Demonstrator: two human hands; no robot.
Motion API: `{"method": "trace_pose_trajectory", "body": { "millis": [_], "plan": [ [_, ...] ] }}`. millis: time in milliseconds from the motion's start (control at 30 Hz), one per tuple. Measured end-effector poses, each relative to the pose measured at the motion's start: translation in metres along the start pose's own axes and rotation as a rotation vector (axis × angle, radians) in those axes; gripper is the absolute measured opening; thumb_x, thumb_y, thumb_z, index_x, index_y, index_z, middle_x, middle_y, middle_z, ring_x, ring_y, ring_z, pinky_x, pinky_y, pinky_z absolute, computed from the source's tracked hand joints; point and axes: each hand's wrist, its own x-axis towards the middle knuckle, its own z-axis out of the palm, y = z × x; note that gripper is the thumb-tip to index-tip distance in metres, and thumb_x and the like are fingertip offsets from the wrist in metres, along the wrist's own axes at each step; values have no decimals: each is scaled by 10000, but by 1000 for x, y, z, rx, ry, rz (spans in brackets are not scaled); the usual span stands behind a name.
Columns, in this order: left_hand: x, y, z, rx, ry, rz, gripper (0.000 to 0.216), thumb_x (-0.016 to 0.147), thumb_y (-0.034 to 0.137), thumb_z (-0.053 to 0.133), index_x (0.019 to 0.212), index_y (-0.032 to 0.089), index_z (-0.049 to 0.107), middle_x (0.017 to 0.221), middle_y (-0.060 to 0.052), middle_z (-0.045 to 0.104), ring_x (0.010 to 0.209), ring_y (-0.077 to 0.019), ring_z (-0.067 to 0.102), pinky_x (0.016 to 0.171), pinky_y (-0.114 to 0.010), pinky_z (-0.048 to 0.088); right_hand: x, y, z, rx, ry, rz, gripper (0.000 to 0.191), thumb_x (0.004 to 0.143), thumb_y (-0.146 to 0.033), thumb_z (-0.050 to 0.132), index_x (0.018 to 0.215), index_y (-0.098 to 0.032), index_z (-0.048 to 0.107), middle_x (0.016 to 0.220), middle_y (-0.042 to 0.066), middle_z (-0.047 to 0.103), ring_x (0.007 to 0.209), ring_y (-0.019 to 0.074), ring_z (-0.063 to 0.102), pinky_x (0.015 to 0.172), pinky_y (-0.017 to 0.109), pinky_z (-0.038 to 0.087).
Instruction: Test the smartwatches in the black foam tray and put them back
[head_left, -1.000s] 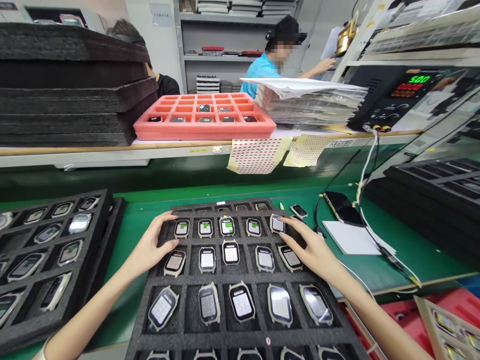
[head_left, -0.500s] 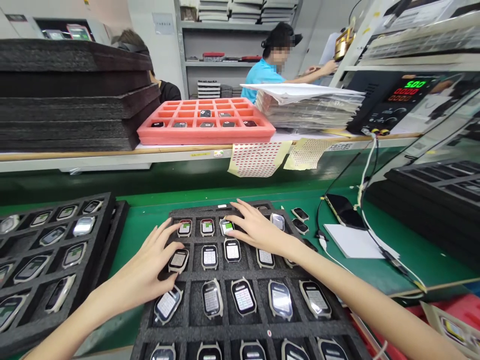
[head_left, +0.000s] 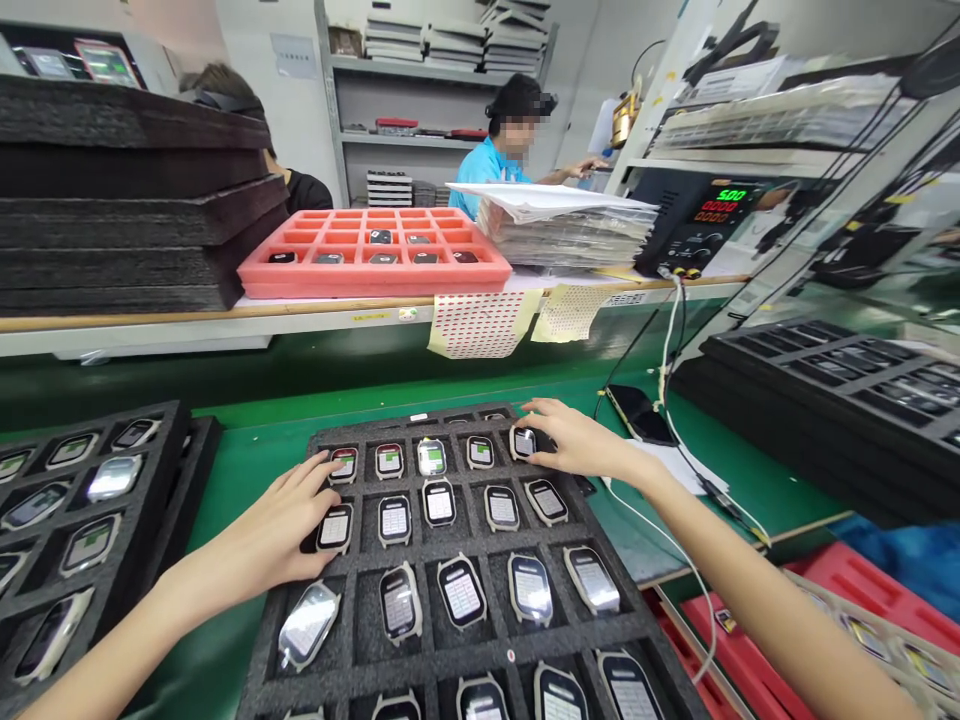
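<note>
A black foam tray (head_left: 345, 600) in front of me holds several smartwatch bodies without straps, one to a compartment, most with lit screens. My left hand (head_left: 289, 515) lies with fingers spread over the tray's left edge. Its fingertips are at a red-and-green-screened smartwatch (head_left: 344, 464), and its thumb is below a white-screened smartwatch (head_left: 334, 526). At the far right corner, my right hand (head_left: 585, 440) reaches over a smartwatch (head_left: 523, 442), its fingers apart at the watch's right side. That watch still sits in its compartment. Beside it lies a green-screened smartwatch (head_left: 480, 452).
Another foam tray of watches (head_left: 67, 540) lies left, and stacked black trays (head_left: 817, 400) stand right. A phone (head_left: 639, 413), white paper (head_left: 679, 465) and cables (head_left: 675, 530) lie beyond my right arm. On the shelf are a red foam tray (head_left: 375, 280) and a power supply (head_left: 697, 225).
My right hand has moved right along the far row, from the third watch to the corner watch. My left hand stays at the left edge. The view has turned to the right.
</note>
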Motion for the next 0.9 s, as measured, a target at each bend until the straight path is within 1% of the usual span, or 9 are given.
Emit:
{"method": "trace_pose_trajectory", "body": {
  "millis": [167, 300, 367, 433, 533, 600, 667, 767, 900],
  "plan": [
    [2, -4, 2, -66, 22, -25, 199, 739, 255, 671, 920, 188, 622, 1397, -153, 438, 1354, -365, 305, 1041, -534, 370, -1, -9, 13, -15, 31, 79, 308, 736, -284, 715, 1001, -158, 621, 1140, 157, 604, 1108, 352, 532, 862, 453, 470],
    [-4, -7, -1, -251, 141, -89, 275, 716, 307, 703, 959, 211, 621, 1346, -111, 506, 1294, -350, 397, 1052, -519, 356, 0, -12, 20, 28, 78, 150, 297, 694, -246, 752, 932, -147, 604, 1028, 167, 633, 1008, 379, 571, 807, 486, 471],
    [-6, -4, -5, -461, 203, -174, 344, 720, 337, 719, 1021, 214, 611, 1200, -99, 614, 1148, -324, 541, 1007, -487, 409, 0, -8, 22, 90, 97, 157, 281, 685, -250, 760, 900, -159, 604, 1029, 163, 642, 1028, 381, 571, 832, 492, 467],
    [-5, 4, -12, -791, 236, -233, 384, 738, 338, 722, 1075, 198, 599, 1066, -95, 670, 963, -283, 636, 896, -427, 489, 0, -3, 24, 179, 118, 150, 288, 675, -292, 770, 875, -167, 603, 1102, 171, 634, 1088, 381, 554, 886, 495, 455],
    [7, 23, -24, -1325, 281, -204, 436, 741, 297, 739, 1135, 170, 604, 1089, -128, 671, 839, -234, 666, 763, -335, 527, -1, -1, 20, 323, 156, 135, 327, 730, -391, 717, 929, -163, 594, 1216, 182, 603, 1128, 352, 561, 937, 481, 456],
    [18, 38, -30, -1538, 353, -172, 455, 720, 265, 764, 1139, 154, 627, 1104, -138, 667, 813, -194, 652, 752, -286, 514, -3, -6, 13, 495, 177, 117, 349, 809, -421, 633, 1035, -164, 568, 1196, 163, 630, 1082, 300, 614, 929, 442, 487],
    [29, 51, -35, -1676, 388, -168, 441, 692, 231, 784, 1104, 141, 652, 1090, -131, 668, 826, -166, 625, 737, -238, 493, -4, -19, 4, 845, 203, 101, 374, 836, -407, 616, 1122, -178, 541, 1150, 136, 660, 1024, 270, 656, 913, 419, 511],
    [44, 67, -38, -1821, 335, -190, 413, 679, 153, 776, 1069, 149, 643, 1067, -113, 668, 863, -151, 604, 739, -212, 468, 0, -47, -7, 1400, 246, 105, 449, 756, -325, 727, 1154, -196, 563, 1160, 117, 640, 918, 263, 691, 813, 398, 556],
    [55, 80, -37, -1816, 315, -162, 379, 686, 68, 726, 1024, 162, 582, 1082, -111, 659, 922, -180, 600, 841, -289, 448, 9, -90, -10, 1639, 347, 151, 440, 679, -219, 787, 1082, -195, 613, 1071, 77, 628, 748, 161, 658, 530, 223, 515]
  ]
}}
